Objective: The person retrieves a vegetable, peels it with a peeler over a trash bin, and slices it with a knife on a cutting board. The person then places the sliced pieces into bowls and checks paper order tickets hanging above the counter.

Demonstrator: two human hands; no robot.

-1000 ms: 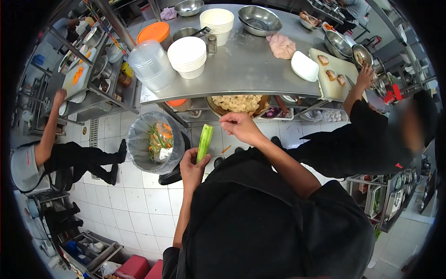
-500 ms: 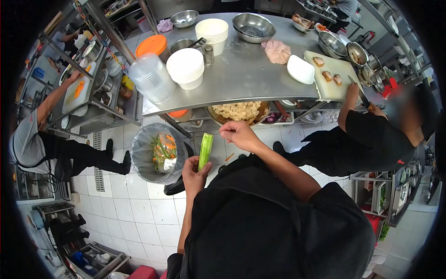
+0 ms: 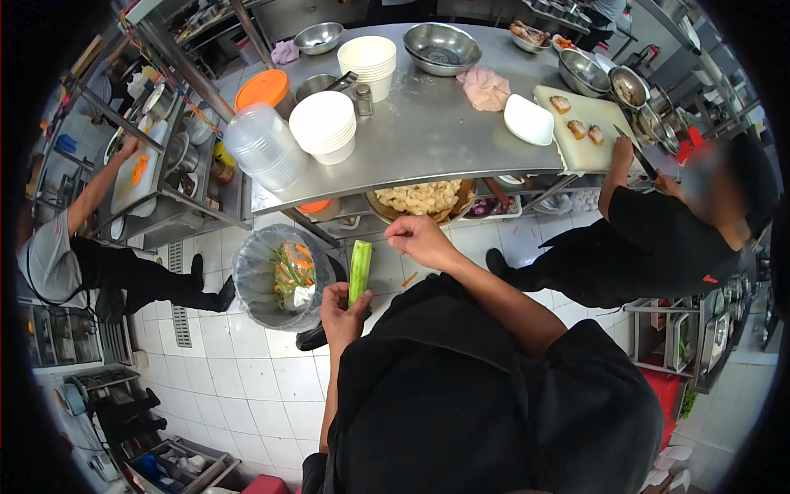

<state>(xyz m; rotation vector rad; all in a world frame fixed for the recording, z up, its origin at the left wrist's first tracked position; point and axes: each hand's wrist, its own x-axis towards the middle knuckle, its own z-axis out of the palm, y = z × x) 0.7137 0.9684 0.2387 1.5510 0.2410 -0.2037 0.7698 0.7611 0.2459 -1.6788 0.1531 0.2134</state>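
My left hand (image 3: 344,309) is wrapped round the lower end of a peeled, pale green cucumber (image 3: 360,272), which points up and away from me. Just right of its top end is my right hand (image 3: 417,239), fingers curled in a pinch. Whatever lies in that pinch, if anything, is too small or hidden to make out. The two hands are apart. Left of the cucumber stands a bin (image 3: 243,272) lined with a clear bag, holding orange and green peelings and a white scrap.
Ahead is a steel table (image 3: 428,136) with stacked white tubs (image 3: 322,123), clear containers (image 3: 262,148) and a steel bowl (image 3: 443,49). A large bowl of pale chunks (image 3: 420,198) sits below. On the right, a co-worker (image 3: 671,230) holds a knife at a cutting board (image 3: 586,156); another person (image 3: 58,247) works left.
The cucumber stands slightly more upright and has shifted a little left with my left hand. My right hand has moved slightly left. The whole view has shifted a little.
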